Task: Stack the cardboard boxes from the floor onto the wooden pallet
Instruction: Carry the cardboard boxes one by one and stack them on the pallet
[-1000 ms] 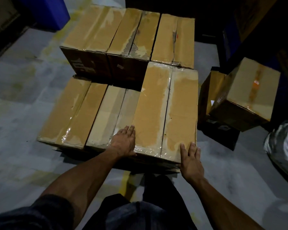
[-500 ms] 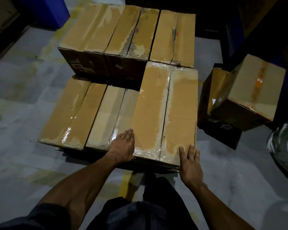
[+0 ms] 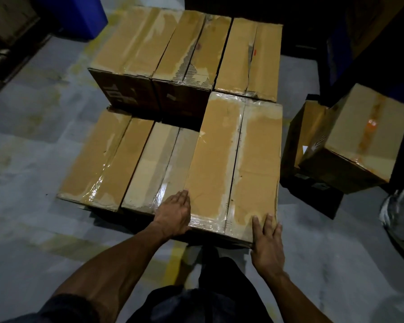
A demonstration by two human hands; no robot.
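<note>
Grey concrete floor [image 3: 33, 159] with faded yellow paint marks, pretty dim lighting, and dark racking at the back with a blue bin [image 3: 79, 15] in the far left corner. Biggest thing going on is the block of taped cardboard boxes in the middle, two rows deep; the pallet under them is basically hidden in shadow, so can't really make it out. Back row [image 3: 184, 50] is three boxes side by side and stands taller on the left. Front row has a left box [image 3: 103, 157], a paler middle box [image 3: 159, 164], and the near right box [image 3: 236, 164], which sits higher than those two and butts up against the back row. Off to the right, well clear of the stack, a tilted box [image 3: 359, 136] leans on another one on the floor. Something silvery and crinkly [image 3: 401, 213] pokes in at the right edge. Left hand [image 3: 173, 214] is flat against the near left corner of that raised box, fingers straight, not gripping anything. Right hand [image 3: 267, 245] presses flat on its near right corner, fingers spread apart.
</note>
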